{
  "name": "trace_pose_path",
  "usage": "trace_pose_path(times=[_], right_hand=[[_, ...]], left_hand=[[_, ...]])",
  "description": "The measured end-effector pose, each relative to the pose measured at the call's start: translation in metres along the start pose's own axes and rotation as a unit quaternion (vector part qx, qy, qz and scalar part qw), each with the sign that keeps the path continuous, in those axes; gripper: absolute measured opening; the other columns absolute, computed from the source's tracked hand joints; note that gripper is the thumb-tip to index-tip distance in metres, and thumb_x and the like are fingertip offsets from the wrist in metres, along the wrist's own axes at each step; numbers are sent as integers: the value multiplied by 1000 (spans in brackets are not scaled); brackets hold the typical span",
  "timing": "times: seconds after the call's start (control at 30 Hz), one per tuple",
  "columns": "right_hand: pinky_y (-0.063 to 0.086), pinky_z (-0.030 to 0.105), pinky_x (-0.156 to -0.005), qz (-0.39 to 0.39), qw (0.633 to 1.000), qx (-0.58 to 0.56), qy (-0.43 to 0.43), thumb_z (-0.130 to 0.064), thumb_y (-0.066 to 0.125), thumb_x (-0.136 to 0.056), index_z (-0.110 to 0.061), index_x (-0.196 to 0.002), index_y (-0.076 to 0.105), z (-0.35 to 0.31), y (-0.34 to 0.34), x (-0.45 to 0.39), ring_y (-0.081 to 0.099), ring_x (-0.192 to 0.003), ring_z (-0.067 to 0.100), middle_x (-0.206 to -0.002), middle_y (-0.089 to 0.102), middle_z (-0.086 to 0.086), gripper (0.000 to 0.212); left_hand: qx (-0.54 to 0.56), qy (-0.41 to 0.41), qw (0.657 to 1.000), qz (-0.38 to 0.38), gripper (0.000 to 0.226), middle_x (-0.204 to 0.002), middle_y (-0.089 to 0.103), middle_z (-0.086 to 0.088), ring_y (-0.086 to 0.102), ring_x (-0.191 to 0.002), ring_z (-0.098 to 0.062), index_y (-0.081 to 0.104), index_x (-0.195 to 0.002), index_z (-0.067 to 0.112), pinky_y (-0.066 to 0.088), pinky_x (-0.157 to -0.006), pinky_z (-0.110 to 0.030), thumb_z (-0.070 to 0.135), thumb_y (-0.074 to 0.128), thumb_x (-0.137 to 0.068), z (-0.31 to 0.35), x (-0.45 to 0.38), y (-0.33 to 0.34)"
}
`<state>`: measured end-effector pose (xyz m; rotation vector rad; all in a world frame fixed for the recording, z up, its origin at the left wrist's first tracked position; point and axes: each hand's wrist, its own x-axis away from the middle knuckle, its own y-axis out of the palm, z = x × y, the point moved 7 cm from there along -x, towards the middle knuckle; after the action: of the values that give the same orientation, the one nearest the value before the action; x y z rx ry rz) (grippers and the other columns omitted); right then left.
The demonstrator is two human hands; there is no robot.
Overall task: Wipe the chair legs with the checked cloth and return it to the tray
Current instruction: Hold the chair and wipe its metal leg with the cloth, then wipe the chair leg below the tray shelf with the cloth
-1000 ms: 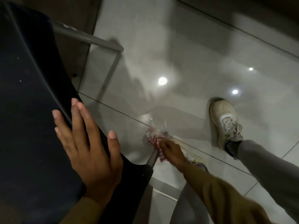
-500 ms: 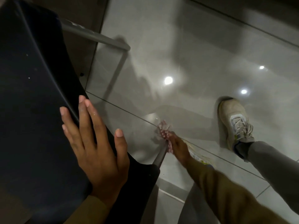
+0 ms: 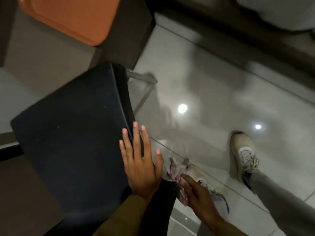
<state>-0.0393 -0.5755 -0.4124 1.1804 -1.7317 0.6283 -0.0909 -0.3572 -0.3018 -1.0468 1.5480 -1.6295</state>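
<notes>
A dark blue chair seat (image 3: 71,137) fills the left middle of the head view. My left hand (image 3: 140,160) lies flat on its right edge, fingers spread, holding nothing. My right hand (image 3: 197,193) grips the bunched pink checked cloth (image 3: 176,169) just right of the seat's near corner, above the floor. The near chair leg is hidden behind the cloth and hand. A far metal chair leg (image 3: 143,78) juts out from under the seat's upper right. An orange tray (image 3: 71,17) sits on a table at the top left.
A glossy grey tiled floor (image 3: 213,92) reflects two ceiling lights. My two pale sneakers stand on it: one at right (image 3: 243,154), one (image 3: 204,181) just under my right hand. A dark table or bench base (image 3: 129,40) stands beyond the chair.
The view has pulled up and back, showing the whole seat and the orange tray. My right hand with the cloth has risen from the leg's foot to the seat corner.
</notes>
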Motion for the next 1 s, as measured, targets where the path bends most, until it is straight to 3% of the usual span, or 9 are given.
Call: trace_pose_path(times=[0.1,0.2,0.27,0.43,0.57,0.67,0.77,0.9,1.0], right_hand=[[54,22,-104,-4,1000,20,-2,-25,58,-106,-35,-113,76,-17,-17,-1,73,-114,7,-112,81,-12,22],[49,56,-114,29,996,-77,39,-26,52,-109,-21,-129,71,-25,-44,-23,70,-124,32,-129,76,8,29],[51,60,-110,60,974,-207,67,-22,46,-111,-18,-131,69,-37,-60,-43,73,-120,36,-132,74,11,31],[50,63,-110,84,965,-244,37,-30,43,-112,-16,-145,58,-119,-91,-101,75,-112,42,-138,69,19,39],[66,34,-87,53,983,-167,-54,-34,43,-111,-21,-144,57,-223,-86,-141,79,-109,23,-137,71,9,39],[60,11,-76,27,983,-138,-114,-27,46,-111,-28,-136,63,-291,-62,-157,77,-98,-4,-120,79,-12,31],[63,19,-75,-26,983,-99,-151,-23,47,-111,-42,-131,60,-344,-19,-153,74,-84,-4,-99,79,-18,31],[64,35,-89,-98,977,-50,-183,-25,46,-111,-28,-136,65,-376,49,-136,71,-98,6,-111,71,-11,31],[56,24,-64,-129,981,-29,-142,-32,44,-112,-41,-125,68,-370,77,-144,65,-69,-1,-80,69,-16,29]], left_hand=[[5,8,1000,-23,73,-182,17,-15,5,-171,-35,20,-172,10,10,-140,-52,45,35,-109,0,0,-3],[21,1,1000,-14,72,-180,23,-15,27,-165,-39,25,-170,8,33,-130,-57,43,37,-109,0,-5,-15],[62,-14,998,18,69,-178,28,-11,40,-157,-35,28,-170,9,44,-121,-57,41,38,-110,-7,-29,-34],[164,-30,984,71,66,-176,31,-12,38,-157,-26,19,-172,14,36,-125,-48,39,37,-114,-35,-184,-74],[165,-53,984,30,71,-179,26,-8,35,-161,-27,9,-174,18,27,-130,-50,47,32,-114,-56,-290,-69],[198,-86,976,-20,68,-182,19,-3,25,-167,-23,7,-174,20,17,-137,-55,45,29,-115,-59,-302,-48],[208,-118,971,-1,64,-182,19,-4,20,-168,-21,9,-174,16,12,-139,-57,36,30,-116,-64,-302,-46],[197,-118,973,-20,66,-183,16,-4,18,-170,-20,10,-173,10,7,-141,-53,36,27,-115,-63,-304,-48],[201,-134,970,-25,66,-182,19,-3,20,-170,-19,12,-173,13,7,-141,-53,35,29,-114,-59,-305,-51]])
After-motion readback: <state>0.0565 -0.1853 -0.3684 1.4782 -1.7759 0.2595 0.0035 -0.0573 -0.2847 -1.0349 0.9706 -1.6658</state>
